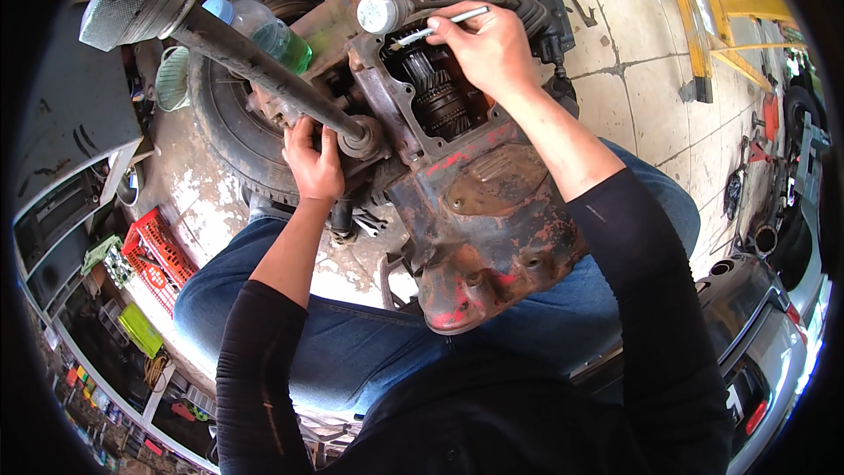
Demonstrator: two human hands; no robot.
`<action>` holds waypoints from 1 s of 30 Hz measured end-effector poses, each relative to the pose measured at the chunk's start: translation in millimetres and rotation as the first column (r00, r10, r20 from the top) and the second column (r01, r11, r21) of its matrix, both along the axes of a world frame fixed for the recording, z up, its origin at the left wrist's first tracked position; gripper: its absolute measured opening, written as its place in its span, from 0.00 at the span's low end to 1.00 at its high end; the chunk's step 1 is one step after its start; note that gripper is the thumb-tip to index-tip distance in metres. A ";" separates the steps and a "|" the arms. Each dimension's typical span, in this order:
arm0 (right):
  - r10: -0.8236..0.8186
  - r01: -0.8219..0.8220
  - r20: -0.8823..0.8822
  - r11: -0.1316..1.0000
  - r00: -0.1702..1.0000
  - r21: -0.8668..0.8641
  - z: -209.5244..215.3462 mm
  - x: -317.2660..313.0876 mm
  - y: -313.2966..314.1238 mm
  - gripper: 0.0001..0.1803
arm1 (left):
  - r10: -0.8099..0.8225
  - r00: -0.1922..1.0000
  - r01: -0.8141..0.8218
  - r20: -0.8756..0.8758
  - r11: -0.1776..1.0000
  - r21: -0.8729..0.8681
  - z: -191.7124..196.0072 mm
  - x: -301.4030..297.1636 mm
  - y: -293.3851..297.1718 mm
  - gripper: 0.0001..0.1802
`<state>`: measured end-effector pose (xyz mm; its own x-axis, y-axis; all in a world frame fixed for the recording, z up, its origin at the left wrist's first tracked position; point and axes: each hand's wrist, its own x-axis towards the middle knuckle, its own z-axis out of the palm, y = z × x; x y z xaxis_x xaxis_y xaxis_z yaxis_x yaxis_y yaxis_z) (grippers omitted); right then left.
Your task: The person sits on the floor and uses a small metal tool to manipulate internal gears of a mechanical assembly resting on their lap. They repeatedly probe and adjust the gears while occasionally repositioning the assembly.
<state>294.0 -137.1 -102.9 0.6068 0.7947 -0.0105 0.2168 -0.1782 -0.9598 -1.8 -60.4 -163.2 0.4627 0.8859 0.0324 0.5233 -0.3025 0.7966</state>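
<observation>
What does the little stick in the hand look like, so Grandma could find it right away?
Find the big rusty metal housing in the middle, then the opening in its upper part showing dark gears. Over the upper end of that opening, the right hand pinches the stick. It is slim, straight and pale, unlike the chunky dark gears beneath it.

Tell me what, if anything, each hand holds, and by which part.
Right hand: a thin stick, near its middle. Left hand: whether it holds anything cannot be told.
</observation>
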 end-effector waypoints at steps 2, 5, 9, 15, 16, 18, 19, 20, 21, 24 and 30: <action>-0.009 0.014 0.089 0.999 0.996 -0.049 -4.1 -3.7 0.6 0.08 | -0.004 1.000 0.004 -0.022 1.000 -0.012 -0.2 -2.8 0.5 0.14; 0.045 -0.018 0.273 0.995 0.961 -0.103 16.1 -8.9 -1.8 0.09 | 0.002 1.000 -0.002 -0.027 1.000 -0.011 -0.8 -5.1 2.2 0.14; 0.063 -0.051 0.149 0.996 0.987 -0.078 5.5 -10.1 -0.7 0.09 | -0.013 1.000 0.013 -0.018 1.000 -0.004 0.8 -2.3 1.8 0.14; -0.017 0.031 0.393 0.999 0.919 -0.029 -0.8 6.4 -6.3 0.07 | 0.016 1.000 -0.015 -0.007 0.999 0.032 -0.1 -1.3 0.0 0.13; -0.019 0.038 0.302 0.998 0.953 -0.058 -4.5 9.8 -10.0 0.07 | 0.011 1.000 -0.011 -0.011 1.000 0.020 -0.6 -1.6 -0.6 0.13; 0.033 -0.001 0.228 0.990 0.973 -0.139 8.9 8.2 -6.9 0.07 | 0.009 1.000 -0.009 -0.022 1.000 0.002 -0.2 -3.3 0.5 0.14; 0.086 -0.039 0.244 0.980 0.966 -0.193 15.7 5.5 -5.7 0.08 | 0.013 1.000 -0.013 -0.028 1.000 0.003 0.5 -4.7 0.1 0.14; 0.134 -0.068 0.262 0.966 0.956 -0.248 20.5 5.0 -5.7 0.08 | 0.011 0.999 -0.010 -0.030 1.000 0.005 2.4 -3.5 -0.6 0.14; 0.116 -0.055 0.267 0.972 0.957 -0.228 19.2 6.9 -4.7 0.08 | 0.008 0.999 -0.008 -0.032 1.000 0.006 3.8 -1.9 -0.7 0.14; 0.139 -0.063 0.318 0.969 0.938 -0.237 26.7 8.5 -1.6 0.07 | -0.011 1.000 0.011 -0.009 1.000 0.003 3.8 -2.1 0.9 0.14; 0.080 -0.054 0.193 0.989 0.978 -0.138 5.2 -7.4 -3.7 0.07 | -0.013 1.000 0.013 -0.004 1.000 0.005 5.7 -2.2 1.2 0.14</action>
